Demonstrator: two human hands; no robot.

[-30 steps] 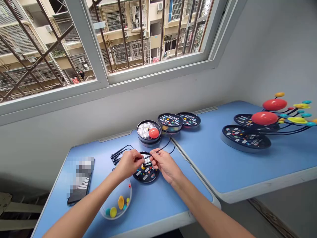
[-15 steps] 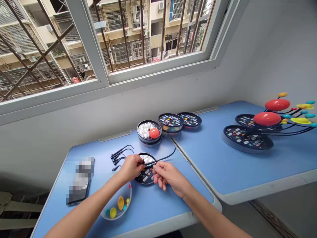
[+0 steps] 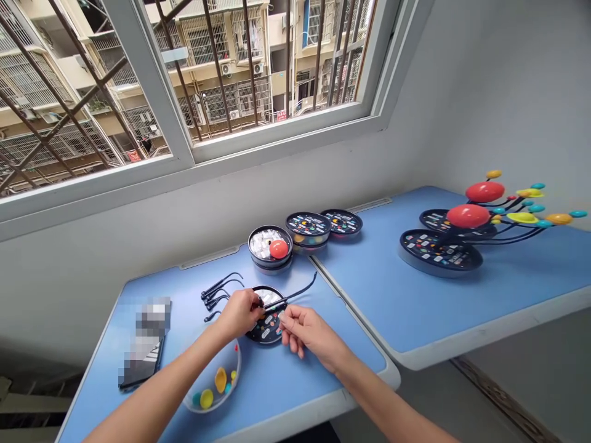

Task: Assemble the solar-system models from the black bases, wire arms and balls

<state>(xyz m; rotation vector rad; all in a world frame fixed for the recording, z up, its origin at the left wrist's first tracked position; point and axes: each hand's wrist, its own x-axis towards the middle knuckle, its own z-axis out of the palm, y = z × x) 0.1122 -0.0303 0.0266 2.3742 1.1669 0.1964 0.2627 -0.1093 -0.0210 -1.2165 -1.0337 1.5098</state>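
Observation:
My left hand (image 3: 239, 315) pinches the near end of a thin black curved rod (image 3: 300, 290) above a round black base (image 3: 268, 332) printed with small coloured pictures. The rod's free end points away to the right and bends upward. My right hand (image 3: 310, 335) is beside the base's right edge, its thumb and forefinger pressed together and the other fingers curled. What that pinch holds, if anything, I cannot make out. Several more black rods (image 3: 217, 292) lie left of the base. Under my left forearm stands a clear bowl (image 3: 211, 411) with yellow, orange, teal and red plastic pieces.
Behind the base are stacked round tins (image 3: 271, 266), with a red dome (image 3: 278, 249) on top, and printed discs (image 3: 308, 223). On the right table stand two assembled planet models (image 3: 441, 261). A phone-like object (image 3: 143, 351), partly blurred, lies left. A seam separates the two blue tables.
The camera view has turned slightly to the right, so everything appears further left. Both hands keep nearly the same pose around the rod and base.

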